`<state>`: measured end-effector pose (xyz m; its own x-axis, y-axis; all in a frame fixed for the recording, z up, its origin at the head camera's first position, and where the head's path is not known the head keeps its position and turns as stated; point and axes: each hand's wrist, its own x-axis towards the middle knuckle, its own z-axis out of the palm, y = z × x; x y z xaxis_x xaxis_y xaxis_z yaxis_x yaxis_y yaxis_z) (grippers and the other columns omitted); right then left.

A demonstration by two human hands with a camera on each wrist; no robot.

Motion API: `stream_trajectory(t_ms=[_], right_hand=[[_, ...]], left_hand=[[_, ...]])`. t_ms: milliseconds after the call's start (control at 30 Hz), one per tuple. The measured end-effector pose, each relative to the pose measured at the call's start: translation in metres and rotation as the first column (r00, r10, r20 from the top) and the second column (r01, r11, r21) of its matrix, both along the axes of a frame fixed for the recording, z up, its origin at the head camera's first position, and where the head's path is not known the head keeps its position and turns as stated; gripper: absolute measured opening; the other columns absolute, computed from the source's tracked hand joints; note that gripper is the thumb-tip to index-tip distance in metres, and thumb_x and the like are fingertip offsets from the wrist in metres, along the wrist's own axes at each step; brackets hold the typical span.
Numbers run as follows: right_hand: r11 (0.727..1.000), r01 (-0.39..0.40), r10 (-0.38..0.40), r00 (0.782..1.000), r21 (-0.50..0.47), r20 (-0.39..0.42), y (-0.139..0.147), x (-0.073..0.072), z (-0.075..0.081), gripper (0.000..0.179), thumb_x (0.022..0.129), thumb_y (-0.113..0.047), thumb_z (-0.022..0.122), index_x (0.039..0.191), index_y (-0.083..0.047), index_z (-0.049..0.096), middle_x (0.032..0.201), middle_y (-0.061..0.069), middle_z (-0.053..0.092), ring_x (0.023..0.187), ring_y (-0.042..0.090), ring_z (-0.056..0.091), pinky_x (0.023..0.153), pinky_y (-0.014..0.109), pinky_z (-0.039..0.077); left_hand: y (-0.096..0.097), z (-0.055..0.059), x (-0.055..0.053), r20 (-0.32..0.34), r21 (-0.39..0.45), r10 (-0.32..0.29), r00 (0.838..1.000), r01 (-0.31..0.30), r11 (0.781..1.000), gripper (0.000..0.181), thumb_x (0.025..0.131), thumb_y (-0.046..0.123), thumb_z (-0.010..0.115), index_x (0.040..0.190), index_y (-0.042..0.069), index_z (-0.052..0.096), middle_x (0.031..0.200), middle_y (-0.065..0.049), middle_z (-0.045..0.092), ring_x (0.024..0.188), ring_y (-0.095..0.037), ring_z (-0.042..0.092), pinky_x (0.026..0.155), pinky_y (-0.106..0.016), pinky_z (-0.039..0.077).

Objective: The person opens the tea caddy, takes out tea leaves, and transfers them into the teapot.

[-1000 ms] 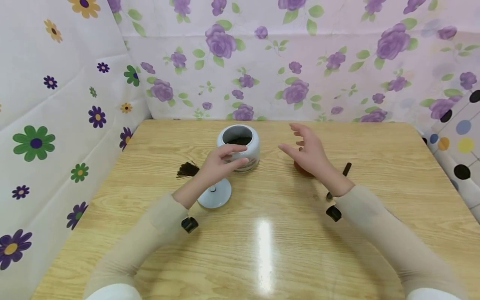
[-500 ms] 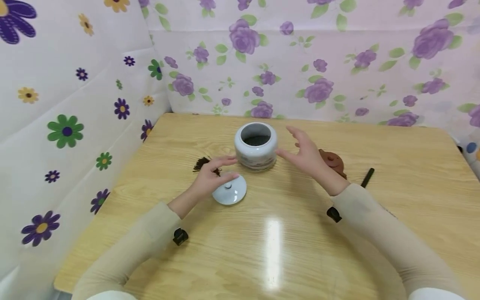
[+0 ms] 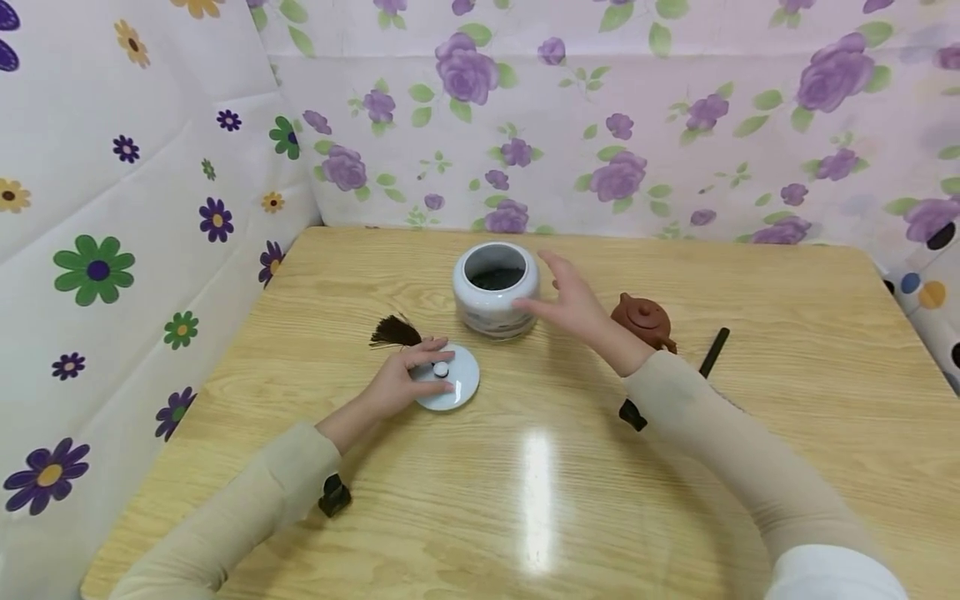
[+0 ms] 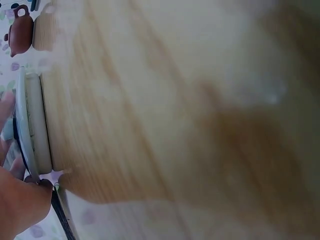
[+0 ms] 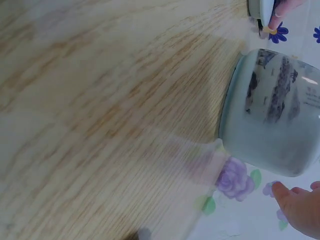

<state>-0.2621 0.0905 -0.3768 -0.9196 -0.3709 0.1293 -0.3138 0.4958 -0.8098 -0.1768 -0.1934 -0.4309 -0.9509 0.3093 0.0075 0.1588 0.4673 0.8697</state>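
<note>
A white lid (image 3: 467,375) with a round knob lies on the table, left of centre. My left hand (image 3: 393,385) reaches over it, thumb and fingers spread on either side of the knob with a gap showing. Edge-on, the lid (image 4: 30,125) appears at the left of the left wrist view. Behind it stands a lidless white porcelain jar (image 3: 495,315) with dark contents. Beside the jar's right side is my right hand (image 3: 573,307), fingers extended and thumb near the front. The right wrist view shows the painted jar (image 5: 275,117) and the right hand (image 5: 302,212) apart.
A brown clay teapot (image 3: 642,320) sits behind the right forearm. Farther right lies a dark stick (image 3: 715,350), partly hidden by the sleeve. A dark bristly tuft (image 3: 394,331) lies behind the left hand. Patterned cloths border the wooden table (image 3: 450,500).
My left hand has moved from in front of the jar down to the lid's knob. The right hand has come left, close to the jar. The head view has shifted.
</note>
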Motion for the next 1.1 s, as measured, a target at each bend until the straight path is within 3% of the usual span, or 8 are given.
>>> stream_trajectory(t_ms=[367,600,800,933,1100], right_hand=[[0.996,-0.065,0.062,0.996,-0.057,-0.06,-0.011,-0.006,-0.006,0.076,0.083,-0.023,0.075,0.143,0.001,0.035,0.144,0.019,0.04,0.132,0.031,0.038,0.105,0.051,0.038],[0.997,-0.06,0.056,0.996,-0.054,-0.064,-0.016,-0.009,-0.006,0.078,0.082,-0.021,0.076,0.144,0.001,0.034,0.145,0.019,0.039,0.133,0.03,0.038,0.104,0.049,0.039],[0.997,-0.061,0.057,0.996,-0.053,-0.071,-0.015,-0.011,-0.004,0.079,0.082,-0.021,0.076,0.144,0.002,0.033,0.146,0.018,0.038,0.134,0.03,0.037,0.105,0.049,0.039],[0.998,-0.048,0.045,0.997,-0.044,-0.066,-0.014,-0.01,-0.004,0.078,0.082,-0.021,0.076,0.144,0.002,0.034,0.145,0.018,0.04,0.133,0.029,0.039,0.105,0.047,0.039],[0.999,-0.048,0.047,0.998,-0.011,-0.044,-0.014,-0.006,-0.003,0.081,0.084,-0.024,0.074,0.146,0.002,0.03,0.147,0.018,0.038,0.132,0.029,0.04,0.107,0.043,0.037]], left_hand=[[0.0,-0.004,0.0,-0.004,0.051,0.043,0.999,-0.043,0.998,0.035,0.078,0.008,0.077,0.111,-0.001,0.069,0.137,-0.015,0.052,0.138,-0.032,0.034,0.116,-0.044,0.024],[0.0,-0.006,0.003,-0.117,0.009,0.052,0.992,-0.052,0.999,0.032,0.078,0.008,0.077,0.108,-0.001,0.071,0.133,-0.018,0.056,0.132,-0.036,0.043,0.112,-0.047,0.03],[0.006,-0.008,0.006,-0.171,0.045,0.085,0.982,-0.078,0.996,0.029,0.078,0.005,0.076,0.106,-0.003,0.071,0.129,-0.02,0.058,0.133,-0.038,0.041,0.114,-0.047,0.028],[0.01,-0.011,0.006,-0.156,0.113,0.114,0.981,-0.097,0.989,0.029,0.078,0.004,0.075,0.104,-0.007,0.07,0.123,-0.022,0.06,0.135,-0.04,0.037,0.115,-0.048,0.023],[0.011,-0.013,0.008,-0.144,0.137,0.151,0.978,-0.131,0.982,0.027,0.079,0.002,0.073,0.104,-0.008,0.07,0.12,-0.023,0.061,0.136,-0.041,0.034,0.116,-0.051,0.02]])
